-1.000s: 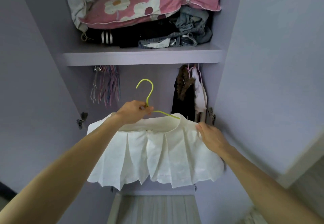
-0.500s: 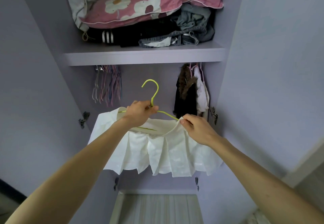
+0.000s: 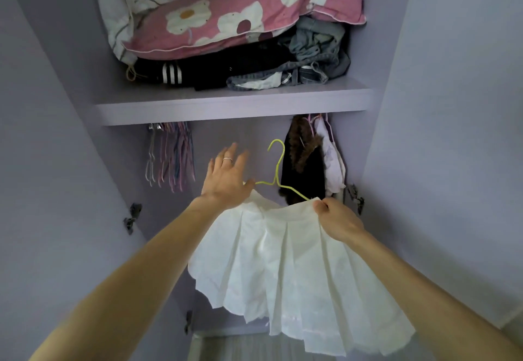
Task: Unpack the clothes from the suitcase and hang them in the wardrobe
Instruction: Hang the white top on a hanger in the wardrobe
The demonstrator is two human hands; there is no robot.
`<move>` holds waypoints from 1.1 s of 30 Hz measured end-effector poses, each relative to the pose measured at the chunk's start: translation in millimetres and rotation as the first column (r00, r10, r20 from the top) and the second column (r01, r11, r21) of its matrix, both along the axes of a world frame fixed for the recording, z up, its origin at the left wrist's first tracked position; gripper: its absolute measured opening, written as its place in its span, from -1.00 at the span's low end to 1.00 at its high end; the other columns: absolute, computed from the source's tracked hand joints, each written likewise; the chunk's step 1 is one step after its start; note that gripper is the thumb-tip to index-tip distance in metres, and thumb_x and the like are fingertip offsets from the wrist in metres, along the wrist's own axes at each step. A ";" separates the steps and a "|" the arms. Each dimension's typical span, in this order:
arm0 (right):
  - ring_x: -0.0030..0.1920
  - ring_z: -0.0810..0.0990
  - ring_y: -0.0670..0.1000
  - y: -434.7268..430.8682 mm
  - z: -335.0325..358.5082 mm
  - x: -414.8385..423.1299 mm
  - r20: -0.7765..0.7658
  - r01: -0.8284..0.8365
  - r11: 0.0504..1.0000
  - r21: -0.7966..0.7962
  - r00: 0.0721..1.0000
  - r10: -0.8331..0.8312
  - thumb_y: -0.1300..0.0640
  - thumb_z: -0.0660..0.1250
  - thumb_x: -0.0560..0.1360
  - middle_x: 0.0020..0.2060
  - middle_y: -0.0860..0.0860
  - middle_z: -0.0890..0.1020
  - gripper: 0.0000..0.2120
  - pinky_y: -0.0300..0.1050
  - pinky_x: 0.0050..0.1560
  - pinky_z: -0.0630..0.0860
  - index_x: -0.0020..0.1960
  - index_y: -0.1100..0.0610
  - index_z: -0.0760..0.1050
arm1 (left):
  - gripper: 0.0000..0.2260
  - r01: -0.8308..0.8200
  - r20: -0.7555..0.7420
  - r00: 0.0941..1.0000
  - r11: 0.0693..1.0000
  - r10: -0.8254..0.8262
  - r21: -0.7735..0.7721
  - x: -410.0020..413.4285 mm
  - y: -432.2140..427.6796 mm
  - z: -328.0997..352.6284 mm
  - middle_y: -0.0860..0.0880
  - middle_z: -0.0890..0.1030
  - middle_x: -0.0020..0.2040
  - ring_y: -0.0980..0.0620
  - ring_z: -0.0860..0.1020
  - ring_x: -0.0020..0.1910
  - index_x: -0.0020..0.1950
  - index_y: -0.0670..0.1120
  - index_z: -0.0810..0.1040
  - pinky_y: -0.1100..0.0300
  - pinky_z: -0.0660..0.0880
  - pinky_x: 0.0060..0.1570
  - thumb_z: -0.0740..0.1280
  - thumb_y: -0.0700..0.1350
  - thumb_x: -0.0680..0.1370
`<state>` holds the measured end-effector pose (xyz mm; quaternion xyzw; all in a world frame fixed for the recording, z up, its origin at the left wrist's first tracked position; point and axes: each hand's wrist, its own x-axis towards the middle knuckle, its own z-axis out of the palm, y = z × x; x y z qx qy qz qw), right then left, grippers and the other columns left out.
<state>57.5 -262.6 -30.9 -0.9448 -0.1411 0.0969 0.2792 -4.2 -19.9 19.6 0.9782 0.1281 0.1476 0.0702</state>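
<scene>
This is a home bedroom, seen at an open lilac wardrobe. Its shelf holds a floral pillow and folded clothes. Empty hangers hang beneath.

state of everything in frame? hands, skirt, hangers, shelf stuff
yellow hanger: hook on nothing
white skirt: on the yellow hanger, not hung up yet
left hand: open, fingers spread, by the yellow hanger's left end
right hand: pinches the white skirt's waistband
spare hangers: hanging bare
dark coat: hanging
floral pillow: lying on clothes pile, on shelf
</scene>
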 end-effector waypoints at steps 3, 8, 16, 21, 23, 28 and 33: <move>0.15 0.53 0.16 16.1 2.5 15.1 -0.065 0.084 0.996 0.043 0.995 -0.081 -0.15 0.00 0.63 0.08 0.04 0.56 -0.63 0.08 0.21 0.44 0.07 0.08 0.43 | -0.30 0.019 0.048 0.998 0.984 -0.028 0.176 23.1 22.6 9.0 -0.05 -0.28 0.61 -0.11 -0.19 0.60 0.63 0.06 -0.05 -0.19 -0.12 0.54 0.26 0.04 0.59; 0.00 0.56 0.13 41.7 -11.7 48.3 -0.201 0.196 0.947 0.253 0.969 -0.147 0.02 0.19 0.49 -0.02 0.05 0.59 -0.84 -0.04 0.00 0.48 -0.06 0.09 0.47 | -0.29 -0.011 0.234 0.970 0.946 -0.068 0.323 72.6 51.6 23.6 -0.06 -0.26 0.62 -0.12 -0.23 0.59 0.63 0.02 -0.15 -0.23 -0.17 0.52 0.19 0.06 0.61; -0.16 0.54 0.11 78.0 -21.3 111.5 -0.143 0.207 0.882 0.424 0.977 -0.161 0.24 0.18 0.50 -0.24 0.07 0.56 -0.88 -0.09 -0.16 0.42 -0.18 0.14 0.46 | -0.44 -0.069 0.324 0.946 0.965 -0.018 0.253 142.5 93.0 -3.7 0.13 -0.43 0.55 0.04 -0.38 0.55 0.58 0.07 -0.37 -0.25 -0.20 0.52 -0.13 0.13 0.68; -0.30 0.47 0.03 105.1 -42.1 160.8 -0.056 0.155 0.847 0.509 0.988 -0.147 0.32 0.14 0.50 -0.32 0.05 0.50 -0.85 -0.18 -0.32 0.35 -0.18 0.18 0.44 | -0.46 -0.113 0.492 0.870 0.957 -0.035 0.268 172.9 102.5 -31.6 0.13 -0.46 0.54 0.06 -0.42 0.53 0.56 0.09 -0.41 -0.27 -0.24 0.51 -0.17 0.12 0.68; -0.31 0.44 0.03 117.5 -48.7 179.5 0.005 0.157 0.837 0.525 0.982 -0.187 0.32 0.13 0.48 -0.32 0.04 0.48 -0.86 -0.19 -0.34 0.30 -0.17 0.18 0.43 | -0.47 -0.119 0.552 0.832 0.954 -0.055 0.274 180.9 106.3 -36.8 0.13 -0.45 0.54 0.05 -0.41 0.53 0.57 0.09 -0.40 -0.28 -0.24 0.50 -0.18 0.11 0.69; -0.09 0.52 0.14 144.1 -59.4 224.8 0.138 0.183 0.837 0.515 0.947 -0.291 0.26 0.13 0.49 -0.01 0.17 0.58 -0.71 -0.17 -0.32 0.32 0.17 0.27 0.47 | -0.49 -0.176 0.664 0.744 0.937 -0.074 0.301 197.0 110.5 -47.2 0.10 -0.38 0.58 0.03 -0.37 0.55 0.58 0.08 -0.35 -0.29 -0.26 0.49 -0.18 0.07 0.69; 0.11 0.54 0.26 168.8 -60.3 261.9 0.198 0.224 0.829 0.512 0.909 -0.367 0.28 0.16 0.53 0.16 0.25 0.55 -0.64 -0.05 -0.07 0.42 0.30 0.34 0.41 | -0.49 -0.196 0.723 0.686 0.936 -0.083 0.294 205.9 113.4 -52.8 0.10 -0.37 0.58 0.04 -0.38 0.55 0.58 0.10 -0.35 -0.28 -0.30 0.48 -0.17 0.06 0.69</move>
